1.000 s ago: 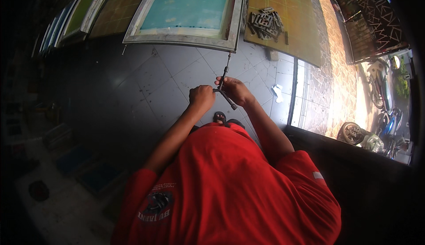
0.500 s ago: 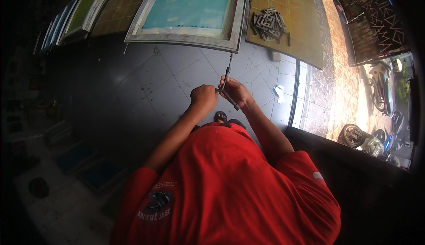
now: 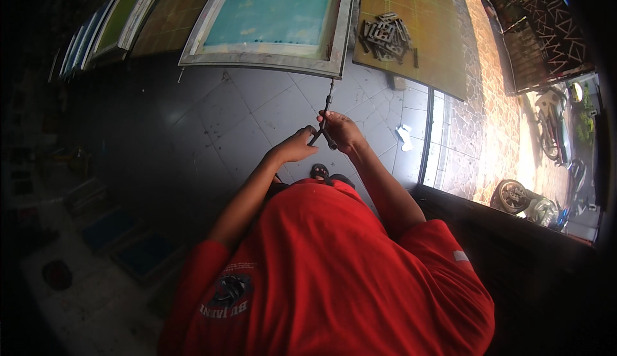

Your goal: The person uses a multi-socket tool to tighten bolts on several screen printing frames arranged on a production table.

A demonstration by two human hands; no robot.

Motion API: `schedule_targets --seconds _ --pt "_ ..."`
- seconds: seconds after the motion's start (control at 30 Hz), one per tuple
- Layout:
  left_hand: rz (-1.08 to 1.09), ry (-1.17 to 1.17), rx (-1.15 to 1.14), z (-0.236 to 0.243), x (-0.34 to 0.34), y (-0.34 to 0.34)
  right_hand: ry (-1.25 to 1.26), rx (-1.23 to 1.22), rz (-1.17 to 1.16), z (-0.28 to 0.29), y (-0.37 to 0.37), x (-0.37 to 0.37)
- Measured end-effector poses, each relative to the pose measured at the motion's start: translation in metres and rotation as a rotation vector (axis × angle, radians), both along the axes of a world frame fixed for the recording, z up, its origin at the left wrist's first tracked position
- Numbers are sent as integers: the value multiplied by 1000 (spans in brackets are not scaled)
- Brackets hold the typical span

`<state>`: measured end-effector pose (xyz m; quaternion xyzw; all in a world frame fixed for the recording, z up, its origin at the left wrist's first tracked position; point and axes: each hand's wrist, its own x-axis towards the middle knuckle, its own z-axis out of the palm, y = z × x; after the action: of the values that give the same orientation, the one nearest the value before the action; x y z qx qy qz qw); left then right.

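A dark three-armed socket wrench [image 3: 327, 120] sits on a thin rod [image 3: 331, 87] at the near edge of a metal-framed screen with teal mesh [image 3: 270, 9]. My right hand [image 3: 344, 131] is closed around the wrench near its junction, fingertips at the upright arm. My left hand [image 3: 297, 145], lower and to the left, has its fingers closed at another arm of the wrench. My red shirt and sandalled foot show below.
A yellowish board [image 3: 437, 34] holds a pile of metal clamps [image 3: 385, 34]. More framed screens [image 3: 122, 9] line the upper left. The tiled floor [image 3: 244, 99] has a white scrap [image 3: 404, 136]. Parked motorbikes [image 3: 556, 124] and a loose wheel [image 3: 511, 195] stand outside at right.
The wrench has turned: its lower arms now point differently, the right one more toward me and shorter in view. My left hand has moved down, its wrist now angled out.
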<state>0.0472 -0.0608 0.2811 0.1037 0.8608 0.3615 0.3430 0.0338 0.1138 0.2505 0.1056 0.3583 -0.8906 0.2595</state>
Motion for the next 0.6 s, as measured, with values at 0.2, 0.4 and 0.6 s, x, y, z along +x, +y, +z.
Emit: schedule_targets --seconds 0.2,0.4,0.6 --pt "623 -286 559 14 2 -81 2 99 87 -15 5 -13" --pt "176 655 200 103 23 -27 -19 229 100 -32 10 -19" --pt "35 504 -20 38 31 9 10 148 258 24 14 -13"
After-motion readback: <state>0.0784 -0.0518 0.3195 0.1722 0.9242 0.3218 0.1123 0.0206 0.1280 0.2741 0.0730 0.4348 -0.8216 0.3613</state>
